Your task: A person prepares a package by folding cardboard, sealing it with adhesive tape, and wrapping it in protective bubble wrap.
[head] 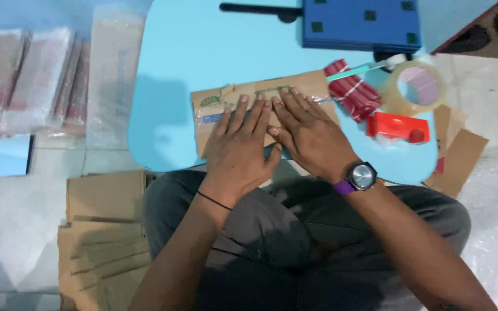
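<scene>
Head view looks down on two bare hands lying flat, palms down, side by side on a flat brown cardboard envelope with a clear tape strip at the near edge of a round-cornered light blue counter. Left hand, a thin black band at its wrist, has its fingers stretched out straight and pressing, gripping nothing. Right hand, with a purple-strapped wristwatch, lies angled inward, fingers spread flat, thumb touching the left hand, also gripping nothing.

Left of the counter, plastic-wrapped packets lie on the floor, and flattened brown cardboard sheets sit beside the person's knee. Toward the counter's right edge lie a bundle of red sticks, a roll of clear tape and a red tape cutter. At its far edge rests a dark blue board.
</scene>
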